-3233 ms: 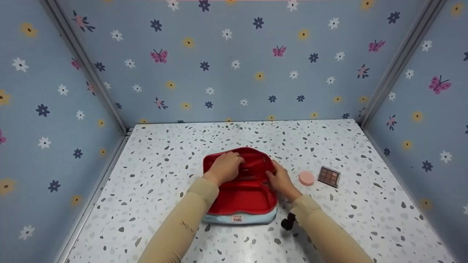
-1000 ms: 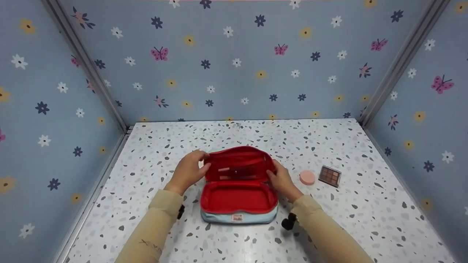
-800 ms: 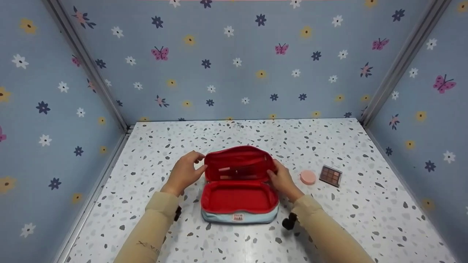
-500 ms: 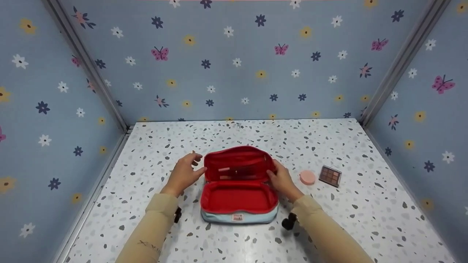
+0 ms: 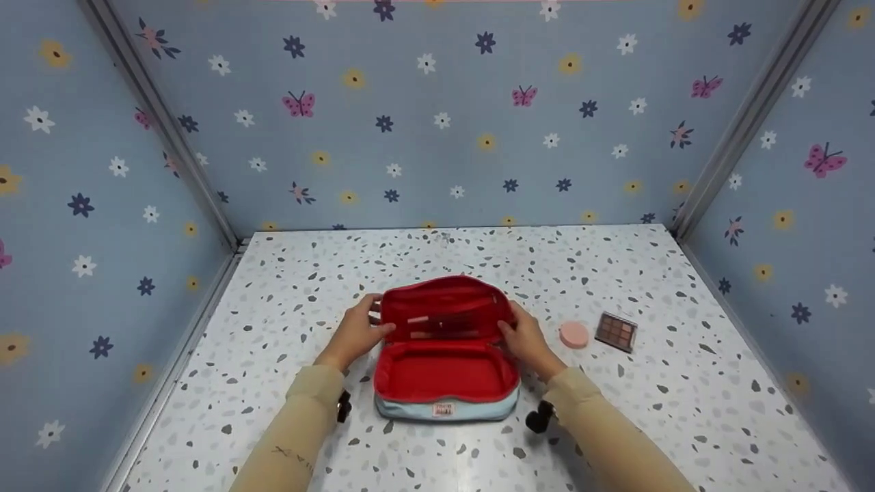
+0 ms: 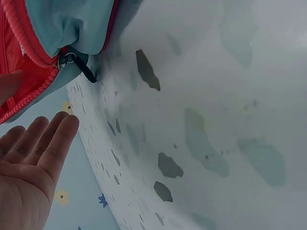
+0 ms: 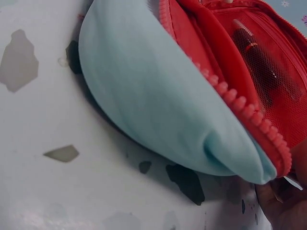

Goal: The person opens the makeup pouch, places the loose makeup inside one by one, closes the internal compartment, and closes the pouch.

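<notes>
A light blue makeup bag [image 5: 448, 408] with red lining lies unzipped on the table, its lid raised at the back. Behind the lid's mesh pocket sit slim brush-like sticks [image 7: 259, 60]; their exact kind is unclear. My right hand [image 5: 530, 339] grips the lid's right edge, thumb inside and fingers behind. At the lid's left edge is my left hand [image 5: 354, 335], thumb over the red inner side. The left wrist view shows that hand's fingers [image 6: 60, 146] straight and apart from the bag, near a dark zipper pull [image 6: 84, 67]. The bag's lower compartment is bare red.
To the right of the bag lie a round pink case [image 5: 573, 335] and an eyeshadow palette [image 5: 616, 331]. The speckled white table [image 5: 307, 273] is bounded by flowered panels [image 5: 437, 123] behind and on both sides.
My left hand was inside the lid at first, then drew out to its left edge. Since half a second ago its thumb has come back over the lid. The right hand keeps its grip.
</notes>
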Tool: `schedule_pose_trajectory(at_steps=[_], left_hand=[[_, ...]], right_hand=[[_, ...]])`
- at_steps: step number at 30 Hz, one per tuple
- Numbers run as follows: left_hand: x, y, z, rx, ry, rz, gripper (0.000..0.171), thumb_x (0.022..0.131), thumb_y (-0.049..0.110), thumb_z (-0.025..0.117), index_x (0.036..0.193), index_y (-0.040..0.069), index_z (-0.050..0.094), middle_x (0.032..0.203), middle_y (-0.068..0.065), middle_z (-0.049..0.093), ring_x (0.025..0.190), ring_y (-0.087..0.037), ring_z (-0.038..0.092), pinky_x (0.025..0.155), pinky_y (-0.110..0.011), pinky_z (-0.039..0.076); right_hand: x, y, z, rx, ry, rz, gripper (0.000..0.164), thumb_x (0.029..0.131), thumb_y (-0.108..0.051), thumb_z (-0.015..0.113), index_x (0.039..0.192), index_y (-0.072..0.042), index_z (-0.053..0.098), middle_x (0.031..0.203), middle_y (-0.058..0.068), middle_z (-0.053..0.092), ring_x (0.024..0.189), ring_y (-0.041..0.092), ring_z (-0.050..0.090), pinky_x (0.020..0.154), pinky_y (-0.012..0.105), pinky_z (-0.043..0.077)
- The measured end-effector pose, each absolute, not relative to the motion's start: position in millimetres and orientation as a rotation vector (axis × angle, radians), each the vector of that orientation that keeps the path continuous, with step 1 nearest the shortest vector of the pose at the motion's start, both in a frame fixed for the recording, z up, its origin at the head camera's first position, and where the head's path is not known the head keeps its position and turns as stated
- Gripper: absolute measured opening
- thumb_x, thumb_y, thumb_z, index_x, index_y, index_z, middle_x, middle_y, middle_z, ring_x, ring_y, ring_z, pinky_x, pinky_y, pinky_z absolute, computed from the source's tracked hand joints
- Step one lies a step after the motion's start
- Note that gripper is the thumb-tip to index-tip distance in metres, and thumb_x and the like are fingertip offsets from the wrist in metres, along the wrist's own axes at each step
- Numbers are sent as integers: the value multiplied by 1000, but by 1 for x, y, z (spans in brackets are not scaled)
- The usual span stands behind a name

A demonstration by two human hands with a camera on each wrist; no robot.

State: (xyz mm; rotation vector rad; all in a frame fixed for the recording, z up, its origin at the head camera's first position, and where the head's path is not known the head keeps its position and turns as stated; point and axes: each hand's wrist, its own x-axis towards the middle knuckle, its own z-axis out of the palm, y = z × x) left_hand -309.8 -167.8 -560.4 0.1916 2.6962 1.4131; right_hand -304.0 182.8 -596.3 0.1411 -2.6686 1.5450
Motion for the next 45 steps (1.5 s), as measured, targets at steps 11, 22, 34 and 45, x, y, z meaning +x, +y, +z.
schedule_pose_trajectory(at_steps=[11,22,34,45], left_hand=[[-310,-154,-570,213,2697,1464,45,101,4,69,145,1,58,120,-19,73,102,-28,72,89,-42,62],[-313,-144,-572,206,2730,1476,32,107,4,61,138,-2,59,131,-22,72,115,-33,74,96,-46,64],[-313,-145,-572,223,2755,1468,27,106,2,60,132,-4,58,128,-24,73,121,-36,72,105,-51,60],[-309,-149,-574,197,2747,1453,23,107,5,59,129,-2,56,128,-22,72,120,-33,70,110,-52,56]], right_hand=[[-303,184,-594,119,-2688,1521,25,105,4,59,129,-1,64,114,20,76,101,27,70,94,46,60],[-304,192,-586,113,-2707,1573,31,104,5,62,134,0,65,116,19,75,102,27,70,89,38,60],[-305,214,-567,214,-2693,1619,45,96,3,76,140,4,62,119,24,74,112,39,74,97,45,63],[-295,246,-561,295,-2724,1432,51,95,2,79,142,6,61,135,33,67,127,48,65,113,61,52]])
